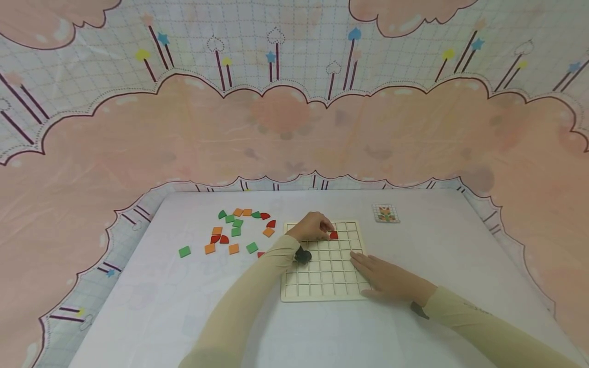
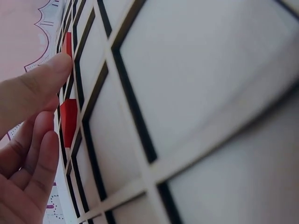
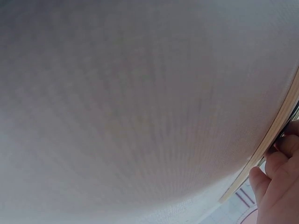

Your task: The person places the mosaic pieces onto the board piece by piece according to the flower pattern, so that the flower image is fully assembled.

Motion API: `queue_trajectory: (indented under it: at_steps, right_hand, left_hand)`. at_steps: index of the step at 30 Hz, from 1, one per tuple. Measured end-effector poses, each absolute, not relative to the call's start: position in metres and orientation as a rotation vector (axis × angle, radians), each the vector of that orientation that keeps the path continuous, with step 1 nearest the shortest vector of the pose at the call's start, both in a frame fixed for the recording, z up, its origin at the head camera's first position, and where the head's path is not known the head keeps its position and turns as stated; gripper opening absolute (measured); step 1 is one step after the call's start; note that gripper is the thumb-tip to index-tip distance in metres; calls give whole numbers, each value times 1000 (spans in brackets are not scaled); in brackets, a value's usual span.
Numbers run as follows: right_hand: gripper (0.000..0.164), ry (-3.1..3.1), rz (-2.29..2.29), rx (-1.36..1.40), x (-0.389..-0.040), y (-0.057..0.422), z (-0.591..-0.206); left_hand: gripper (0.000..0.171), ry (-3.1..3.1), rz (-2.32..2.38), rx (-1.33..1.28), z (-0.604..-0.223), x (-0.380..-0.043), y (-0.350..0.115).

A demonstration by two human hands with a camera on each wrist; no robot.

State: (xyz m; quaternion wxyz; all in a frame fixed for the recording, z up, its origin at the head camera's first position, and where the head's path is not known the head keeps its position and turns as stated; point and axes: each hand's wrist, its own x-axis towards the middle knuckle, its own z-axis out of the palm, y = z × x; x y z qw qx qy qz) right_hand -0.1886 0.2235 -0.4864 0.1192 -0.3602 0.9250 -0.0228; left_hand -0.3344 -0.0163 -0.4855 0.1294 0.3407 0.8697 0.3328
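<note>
A pale wooden grid board (image 1: pixel 322 291) lies on the table between both hands. The left hand (image 1: pixel 314 227) is over its far part, fingertips beside a red rounded tile (image 1: pixel 334 235) in a cell. In the left wrist view, the thumb (image 2: pixel 58 65) touches or covers part of one red tile (image 2: pixel 67 44); a second red tile (image 2: pixel 69 122) shows below it, near the other, bent fingers. No tile is seen clear of the board in this hand. The right hand (image 1: pixel 386 278) lies flat with extended fingers over the board's right edge; its wrist view shows fingers (image 3: pixel 278 163) along that edge.
Left of the board lie loose tiles: green squares (image 1: pixel 184 251), orange squares (image 1: pixel 209 248), red quarter rounds (image 1: pixel 224 239) and green quarter rounds (image 1: pixel 223 214). A small card with a flower pattern (image 1: pixel 386 213) lies beyond the board to the right. Patterned cloth (image 1: pixel 294 138) hangs behind the white table.
</note>
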Motion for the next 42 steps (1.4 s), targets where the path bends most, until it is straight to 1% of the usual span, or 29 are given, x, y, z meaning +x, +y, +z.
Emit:
queue_trajectory:
  at_steps: [6,9,17,23,28,33,37,42]
  right_hand:
    - [74,2703,-85,-1066,-188,223,-485]
    - [75,2703,-85,-1064,-188,223,-485]
    - [74,2696,-87,-1044,-188,223,-484]
    - [73,2698,-85,-1059,-187,223,-483]
    - [73,2701,-90,-1069,-187,223,-484]
    - [73,2715,-64,-1098,-186,222,-486]
    - [73,2717,-48,-1095,-186,222,-485]
    - [73,2712,-49,-1091,-186,222,-484]
  left_hand:
    - [10,2531,966,960,-485,-333,-16]
    - [9,2528,969,948,-484,-333,-16]
    - [14,2524,975,910,-483,-332,-18]
    - [21,2446,1119,869,-484,-336,-28]
    - [26,2369,1240,853,-481,-341,-46]
    - [32,2418,1244,788,-469,-344,-73]
    - [33,2519,1210,673,-463,-351,-101]
    - [33,2600,1196,529,-467,-363,-135]
